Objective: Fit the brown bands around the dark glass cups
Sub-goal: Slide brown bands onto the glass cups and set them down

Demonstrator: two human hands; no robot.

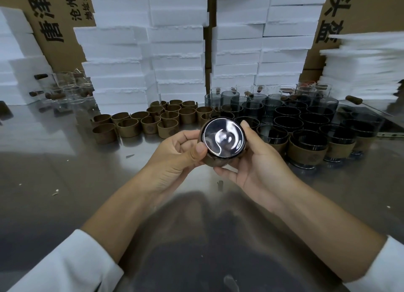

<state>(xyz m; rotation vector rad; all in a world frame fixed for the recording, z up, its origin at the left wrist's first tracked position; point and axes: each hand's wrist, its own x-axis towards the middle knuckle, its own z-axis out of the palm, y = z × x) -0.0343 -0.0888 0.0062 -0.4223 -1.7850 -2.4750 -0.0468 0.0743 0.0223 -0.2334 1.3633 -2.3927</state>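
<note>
A dark glass cup (223, 137) is held above the steel table with its shiny base turned toward me. A brown band (215, 162) wraps the cup's side, mostly hidden by fingers. My left hand (177, 155) grips the cup from the left, thumb against the base rim. My right hand (255, 158) grips it from the right, fingers curled under it. Several loose brown bands (150, 121) stand on the table behind my left hand. Several dark glass cups (290, 116) stand at the right; the nearest ones (306, 148) wear brown bands.
Stacks of white foam boxes (175, 51) and cardboard cartons (59, 18) line the back. Clear glass cups with brown handles (65, 88) sit at the back left. The steel table (65, 171) carries small scraps near my left arm.
</note>
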